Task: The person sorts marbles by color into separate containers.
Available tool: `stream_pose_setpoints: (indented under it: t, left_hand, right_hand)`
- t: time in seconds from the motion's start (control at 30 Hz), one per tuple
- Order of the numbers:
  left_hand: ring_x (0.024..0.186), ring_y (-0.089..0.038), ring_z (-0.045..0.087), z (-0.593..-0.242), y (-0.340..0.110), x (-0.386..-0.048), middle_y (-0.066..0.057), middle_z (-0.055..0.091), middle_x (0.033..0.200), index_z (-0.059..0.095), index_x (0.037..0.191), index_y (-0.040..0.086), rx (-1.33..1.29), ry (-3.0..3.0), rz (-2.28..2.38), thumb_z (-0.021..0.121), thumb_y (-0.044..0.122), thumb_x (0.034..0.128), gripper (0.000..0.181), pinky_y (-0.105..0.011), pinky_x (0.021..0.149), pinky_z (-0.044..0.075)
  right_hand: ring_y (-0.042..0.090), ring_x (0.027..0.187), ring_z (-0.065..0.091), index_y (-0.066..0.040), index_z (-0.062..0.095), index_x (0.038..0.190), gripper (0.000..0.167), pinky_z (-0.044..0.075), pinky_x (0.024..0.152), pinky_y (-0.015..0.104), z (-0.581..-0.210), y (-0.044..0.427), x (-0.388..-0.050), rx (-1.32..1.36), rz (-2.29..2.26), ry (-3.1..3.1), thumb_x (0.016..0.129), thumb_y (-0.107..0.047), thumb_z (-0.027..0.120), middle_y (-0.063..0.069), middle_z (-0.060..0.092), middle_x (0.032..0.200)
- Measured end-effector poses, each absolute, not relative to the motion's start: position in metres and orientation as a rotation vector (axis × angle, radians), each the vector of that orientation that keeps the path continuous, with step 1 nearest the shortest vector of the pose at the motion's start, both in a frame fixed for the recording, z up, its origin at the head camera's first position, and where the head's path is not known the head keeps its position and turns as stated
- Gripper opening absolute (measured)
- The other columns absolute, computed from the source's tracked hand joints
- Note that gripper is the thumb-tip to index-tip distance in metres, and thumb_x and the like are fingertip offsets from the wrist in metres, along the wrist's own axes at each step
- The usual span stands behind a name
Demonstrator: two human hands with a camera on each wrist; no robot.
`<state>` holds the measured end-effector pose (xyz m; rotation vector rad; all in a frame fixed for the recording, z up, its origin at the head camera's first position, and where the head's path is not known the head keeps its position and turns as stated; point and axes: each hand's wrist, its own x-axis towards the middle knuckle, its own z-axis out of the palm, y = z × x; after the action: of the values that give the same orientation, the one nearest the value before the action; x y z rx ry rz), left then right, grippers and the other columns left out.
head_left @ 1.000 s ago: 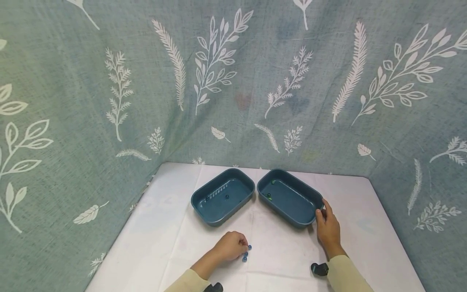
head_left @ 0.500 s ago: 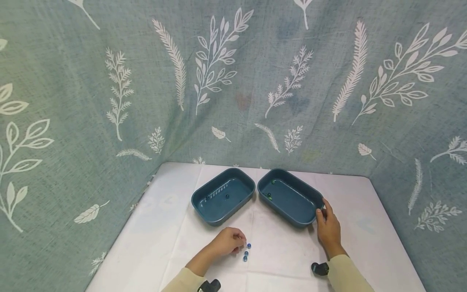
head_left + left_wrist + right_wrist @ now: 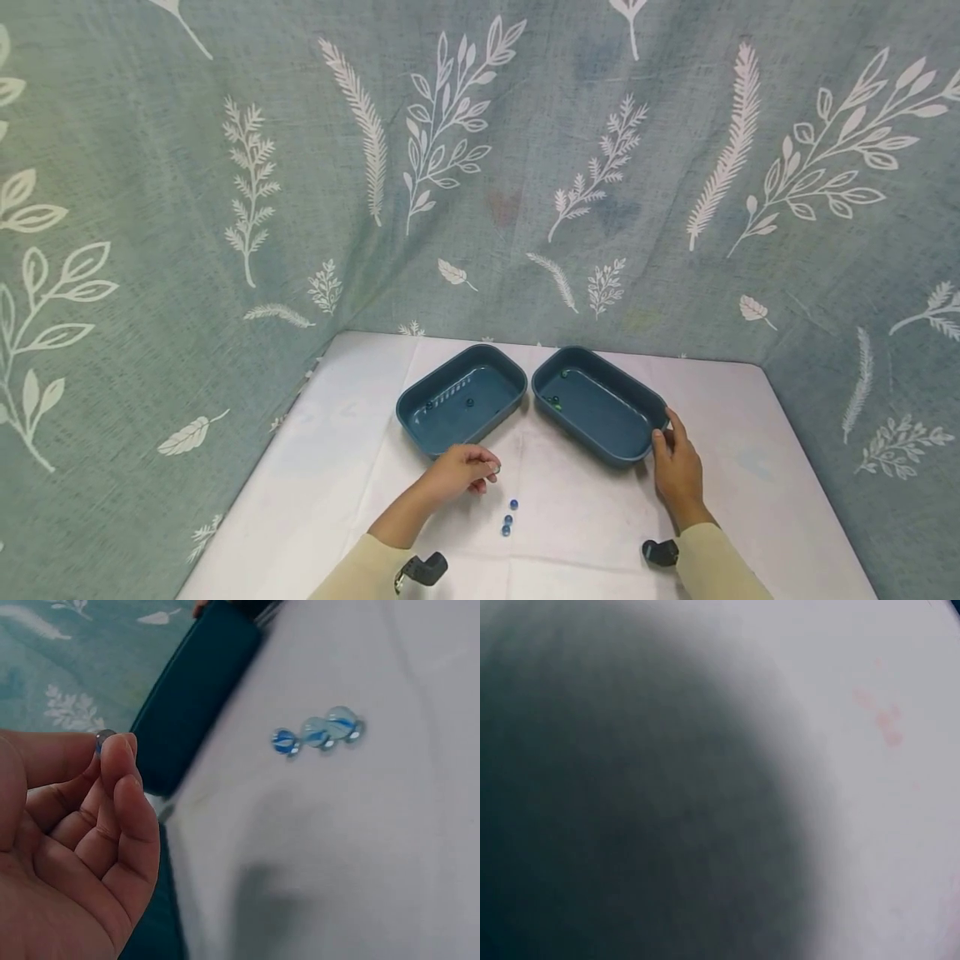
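Observation:
My left hand [image 3: 459,475] pinches a small glass marble [image 3: 106,739] between thumb and fingertips, raised over the table beside the near edge of the left blue tray [image 3: 442,454]. In the head view that marble is mostly hidden by the fingers. Three blue-streaked marbles [image 3: 315,732] lie close together on the white cloth, to the right of this hand. Against the outer right end of the right blue tray [image 3: 592,450] rests my right hand [image 3: 678,471], thumb and fingers touching its rim. The right wrist view is mostly covered by a blurred dark shape.
Both trays stand angled at the back of the white-covered table [image 3: 585,542]. A few dark marbles [image 3: 470,402] lie in the left tray, and several green ones [image 3: 557,402] in the right. Patterned fabric [image 3: 480,167] encloses the back and sides.
My left hand has lifted a marble off the table and moved up toward the left tray, leaving three blue ones uncovered. The right hand stays at its tray.

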<state>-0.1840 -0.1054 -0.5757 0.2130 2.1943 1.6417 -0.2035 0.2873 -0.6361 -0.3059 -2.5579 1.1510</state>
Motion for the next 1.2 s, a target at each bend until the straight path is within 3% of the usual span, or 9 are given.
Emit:
stream_pose_setpoints:
  t: [0.37,0.6,0.77,1.0,1.2]
  left_hand:
    - [0.064,-0.016,0.061,-0.558,-0.119,-0.202,-0.006,0.068,0.082,0.068,0.103,-0.001,0.177,2.209,1.707,0.066,0.019,0.0944,0.022,-0.03,0.062,0.053]
    - [0.068,-0.017,0.061,-0.543,-0.128,-0.218,-0.013,0.069,0.089,0.067,0.108,-0.005,0.136,2.243,1.752,0.061,0.013,0.0971,0.022,-0.031,0.064,0.053]
    - [0.068,-0.017,0.062,-0.541,-0.138,-0.231,-0.011,0.068,0.088,0.065,0.111,-0.006,0.088,2.256,1.766,0.06,0.014,0.0975,0.025,-0.031,0.066,0.055]
    - [0.068,-0.018,0.062,-0.543,-0.144,-0.241,-0.013,0.068,0.092,0.069,0.106,0.002,0.049,2.279,1.739,0.06,0.013,0.0974,0.016,-0.031,0.066,0.054]
    - [0.068,-0.017,0.063,-0.546,-0.145,-0.251,-0.016,0.068,0.094,0.067,0.111,-0.003,0.018,2.319,1.69,0.061,0.014,0.0974,0.023,-0.03,0.064,0.054]
  right_hand:
    - [0.044,0.121,0.048,-0.023,0.027,0.154,0.053,0.032,0.102,0.061,-0.637,0.287,-0.204,-0.297,1.157,-2.567,0.105,-0.038,0.039,0.027,0.054,0.127]
    - [0.044,0.121,0.048,-0.023,0.027,0.154,0.053,0.032,0.102,0.061,-0.64,0.288,-0.205,-0.301,1.146,-2.562,0.105,-0.038,0.038,0.027,0.054,0.128]
    - [0.045,0.123,0.047,-0.023,0.027,0.154,0.053,0.031,0.104,0.061,-0.638,0.288,-0.205,-0.315,1.137,-2.568,0.105,-0.039,0.038,0.027,0.054,0.129]
    - [0.046,0.124,0.046,-0.021,0.028,0.154,0.053,0.03,0.104,0.061,-0.637,0.287,-0.207,-0.306,1.128,-2.566,0.105,-0.039,0.038,0.028,0.053,0.13]
    - [0.045,0.121,0.049,-0.019,0.029,0.153,0.052,0.032,0.103,0.06,-0.638,0.287,-0.204,-0.312,1.131,-2.551,0.105,-0.038,0.039,0.028,0.055,0.127]
